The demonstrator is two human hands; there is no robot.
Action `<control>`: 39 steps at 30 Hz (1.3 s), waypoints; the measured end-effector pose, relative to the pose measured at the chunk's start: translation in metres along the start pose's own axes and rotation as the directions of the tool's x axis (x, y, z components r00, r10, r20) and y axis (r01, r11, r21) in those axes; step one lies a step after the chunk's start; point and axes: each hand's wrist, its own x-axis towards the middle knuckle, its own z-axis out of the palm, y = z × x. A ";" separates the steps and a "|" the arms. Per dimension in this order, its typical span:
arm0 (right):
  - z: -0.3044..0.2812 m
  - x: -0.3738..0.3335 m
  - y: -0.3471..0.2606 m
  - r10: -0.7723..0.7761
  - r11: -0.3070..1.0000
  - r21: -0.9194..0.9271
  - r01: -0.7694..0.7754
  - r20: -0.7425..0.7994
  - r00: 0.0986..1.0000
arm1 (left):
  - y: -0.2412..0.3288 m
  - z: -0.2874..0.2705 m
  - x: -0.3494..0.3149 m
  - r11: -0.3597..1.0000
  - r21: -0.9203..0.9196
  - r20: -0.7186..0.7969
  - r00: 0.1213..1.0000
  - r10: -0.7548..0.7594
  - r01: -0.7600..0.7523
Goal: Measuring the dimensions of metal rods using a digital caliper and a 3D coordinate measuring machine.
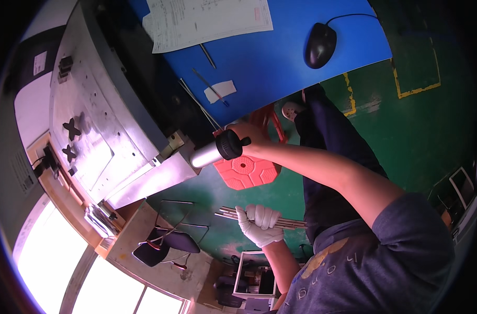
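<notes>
Your light was uneven: the windows [50, 246] at the lower left of the view burned out to plain white, and a pinkish glare washed over the metal machine [105, 125]. The blue desk [270, 68] was well lit, while the green floor [400, 141] looked dim. Your gloved hand [260, 225] showed bright. Straight edges bowed near the rim, where details softened and corners went black.

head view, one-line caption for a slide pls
Gloved left hand holding metal rods, bare right hand at a black knob.
</notes>
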 end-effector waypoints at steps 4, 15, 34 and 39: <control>0.030 0.009 0.018 -0.036 0.975 0.221 0.033 0.009 0.999 | -0.001 0.002 0.003 0.999 0.000 0.003 0.999 -0.035 0.035; 0.088 0.027 0.046 0.112 0.912 0.391 -0.126 0.060 0.992 | 0.002 0.000 -0.001 1.000 0.006 -0.017 1.000 -0.002 0.002; 0.105 0.027 0.077 0.125 0.374 0.926 -0.046 -0.001 0.992 | -0.012 -0.004 0.007 0.997 -0.074 0.011 1.000 0.016 -0.016; 0.086 0.004 0.051 0.114 0.535 0.827 -0.173 0.133 0.985 | -0.009 0.001 0.006 0.993 -0.011 0.023 0.993 0.116 -0.116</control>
